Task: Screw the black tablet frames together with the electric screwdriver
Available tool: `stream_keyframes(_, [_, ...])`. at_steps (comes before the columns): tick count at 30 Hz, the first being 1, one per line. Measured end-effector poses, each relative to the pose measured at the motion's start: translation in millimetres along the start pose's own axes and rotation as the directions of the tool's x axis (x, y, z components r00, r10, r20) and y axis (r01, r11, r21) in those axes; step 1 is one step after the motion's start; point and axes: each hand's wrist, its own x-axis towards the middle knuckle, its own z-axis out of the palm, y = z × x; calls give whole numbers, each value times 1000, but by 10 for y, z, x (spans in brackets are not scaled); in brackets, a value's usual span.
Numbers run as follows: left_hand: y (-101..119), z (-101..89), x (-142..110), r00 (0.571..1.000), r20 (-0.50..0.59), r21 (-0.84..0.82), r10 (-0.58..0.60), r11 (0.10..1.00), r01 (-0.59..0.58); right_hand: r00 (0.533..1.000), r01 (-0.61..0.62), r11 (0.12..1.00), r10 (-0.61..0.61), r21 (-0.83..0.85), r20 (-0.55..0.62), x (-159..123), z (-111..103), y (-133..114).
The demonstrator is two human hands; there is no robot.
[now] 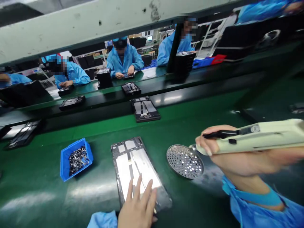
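My right hand (237,155) is shut on a pale green electric screwdriver (258,137), with a black lever under my fingers. Its tip reaches the edge of a round perforated screw tray (184,161) holding many tiny screws. My left hand (139,205) lies with spread fingers on the lower part of a flat device frame (133,158), which has a dark metal border and a shiny silver inner plate. Left of that frame, a blue plastic bin (65,161) is full of small dark metal parts.
Everything lies on a green bench mat (40,186). Behind it, a raised dark conveyor (99,104) carries several black-framed units (144,109). Co-workers in blue smocks (123,60) handle units across the line. A pale overhead beam (71,28) crosses the top of the view.
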Motion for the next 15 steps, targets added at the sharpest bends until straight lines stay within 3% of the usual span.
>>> stream_keyframes(2, [-279,26,199,986,69,108,-152,984,144,999,-9,999,7,47,34,14,-150,32])
stream_keyframes(4, [-769,-35,492,935,133,180,-328,936,302,1000,21,995,-21,94,3,0,-214,73])
stream_keyframes(7, [-1581,-251,1006,757,260,265,-600,798,541,997,58,984,-47,171,-66,-78,-233,130])
stream_keyframes(10, [-2204,-483,1452,605,296,339,-739,673,657,1000,-14,971,13,237,4,-199,-256,175])
stream_keyframes(13, [-2540,-637,1801,485,319,358,-814,577,734,993,-84,974,66,209,95,-331,-298,238])
stream_keyframes(15, [-2596,-677,2049,437,333,328,-835,538,777,991,-101,980,84,171,106,-413,-328,306])
